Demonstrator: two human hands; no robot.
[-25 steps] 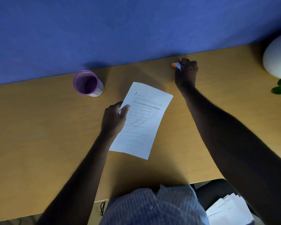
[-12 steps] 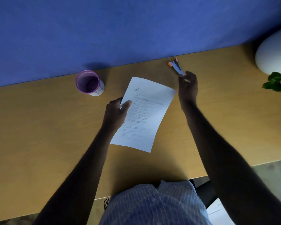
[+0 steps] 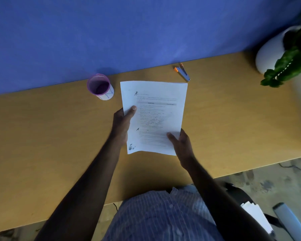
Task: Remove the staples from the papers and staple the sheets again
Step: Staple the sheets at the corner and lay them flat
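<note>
**Papers held in both hands above the desk**

The papers (image 3: 154,117) are printed side up and gripped at two points. The left hand (image 3: 122,123) is closed on the left edge, thumb on the printed face and fingers hidden behind the sheets. The right hand (image 3: 180,142) is closed on the lower right corner, thumb lying across the face. Whether the sheets rest on the desk (image 3: 42,136) or are lifted off it cannot be determined.

Beyond the right hand, past the top right corner of the papers, the stapler (image 3: 182,72) lies on the desk near the blue wall (image 3: 111,32), apart from the sheets and untouched. Beyond the left hand and slightly to its left, a purple cup (image 3: 100,86) stands upright, just beside the top left corner of the papers.

Far to the right of the right hand, a white pot (image 3: 269,53) holds a green plant (image 3: 288,65). Nothing lies between either hand and the stapler except the papers themselves. A second stack of sheets (image 3: 255,216) lies below desk level, beside the right forearm.
</note>
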